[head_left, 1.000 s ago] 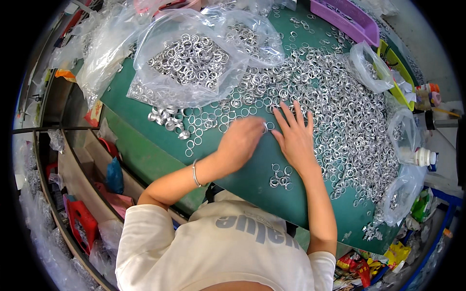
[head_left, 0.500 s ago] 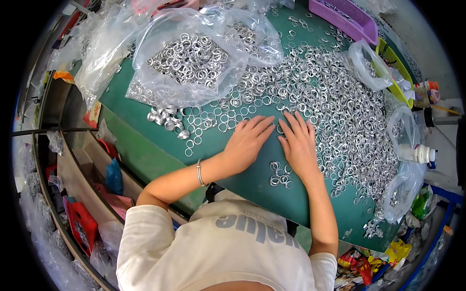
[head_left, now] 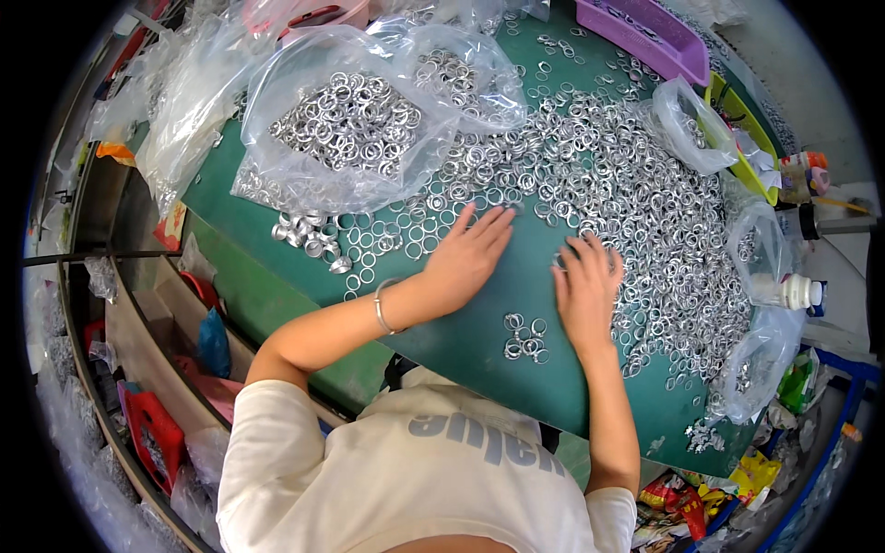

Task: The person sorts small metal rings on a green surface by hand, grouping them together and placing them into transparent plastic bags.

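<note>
Many silver metal rings (head_left: 636,212) lie in a broad pile over the right half of the green table (head_left: 433,346). My left hand (head_left: 468,258) rests palm down, fingers stretched, at the edge of a loose single layer of rings (head_left: 419,226). A ring shows by its fingertips. Just left of the big pile, my right hand (head_left: 587,290) has its fingers apart and slightly bent, with a ring near its thumb and others touching its fingertips. A small cluster of rings (head_left: 525,338) sits by itself between my forearms.
Clear plastic bags of rings (head_left: 350,129) stand at the back left. Wider silver bands (head_left: 309,233) lie in front of them. A purple basket (head_left: 645,37) and a yellow-green basket (head_left: 742,138) line the far right. A white bottle (head_left: 800,293) stands at the right edge.
My right hand has moved right, away from my left hand, and its fingers are more bent. My left hand has shifted slightly left. The gap between the hands is wider.
</note>
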Available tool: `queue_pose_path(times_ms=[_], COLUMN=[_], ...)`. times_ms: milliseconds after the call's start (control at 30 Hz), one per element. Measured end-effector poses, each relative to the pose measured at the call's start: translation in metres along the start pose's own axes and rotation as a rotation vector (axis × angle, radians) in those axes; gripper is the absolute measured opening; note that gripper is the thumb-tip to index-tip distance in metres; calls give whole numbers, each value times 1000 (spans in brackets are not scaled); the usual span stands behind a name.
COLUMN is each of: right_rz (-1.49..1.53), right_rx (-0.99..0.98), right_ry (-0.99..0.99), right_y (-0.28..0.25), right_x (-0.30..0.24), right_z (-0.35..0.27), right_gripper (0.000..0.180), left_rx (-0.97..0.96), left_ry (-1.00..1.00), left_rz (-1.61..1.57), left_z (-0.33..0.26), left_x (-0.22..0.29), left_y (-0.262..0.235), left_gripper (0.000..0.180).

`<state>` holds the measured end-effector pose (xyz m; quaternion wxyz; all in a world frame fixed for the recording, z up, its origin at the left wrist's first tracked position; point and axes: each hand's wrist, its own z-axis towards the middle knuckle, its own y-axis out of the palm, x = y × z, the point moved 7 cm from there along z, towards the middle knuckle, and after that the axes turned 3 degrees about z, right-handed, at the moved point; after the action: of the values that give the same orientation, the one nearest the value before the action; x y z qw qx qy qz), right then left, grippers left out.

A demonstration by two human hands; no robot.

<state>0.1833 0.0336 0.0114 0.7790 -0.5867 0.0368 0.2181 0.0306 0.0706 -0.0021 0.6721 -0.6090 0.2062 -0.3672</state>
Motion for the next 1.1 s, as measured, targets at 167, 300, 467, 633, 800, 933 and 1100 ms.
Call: queue_pose_path(times_ms=[167, 300, 467, 633, 800, 933, 1100], right_rz=[-55, -44, -68, 17, -51, -29, 24], right_rx=[118, 47, -52, 124, 70, 63, -92], right_ry=[97, 25, 62, 114, 71, 83, 12], right_y=[-18, -2, 0, -16, -1, -4, 9], right_x=[10, -8, -1, -3, 2, -3, -33], right_z=[5, 36, 2, 12, 13, 10, -2], right_gripper=[38, 41, 33, 26, 27, 30, 34], left_rx=[208, 194, 66, 97, 114, 234, 197], left_ry=[-20, -22, 67, -8, -9, -223, -211], left_rz=[-257, -98, -308, -268, -364, -277, -125], left_z=[5, 25, -11, -10, -15, -5, -4], left_x=[-5, 2, 18, 15, 8, 1, -16], left_y=[-19, -12, -2, -7, -5, -24, -12], left_gripper=[44, 42, 46, 45, 42, 37, 38])
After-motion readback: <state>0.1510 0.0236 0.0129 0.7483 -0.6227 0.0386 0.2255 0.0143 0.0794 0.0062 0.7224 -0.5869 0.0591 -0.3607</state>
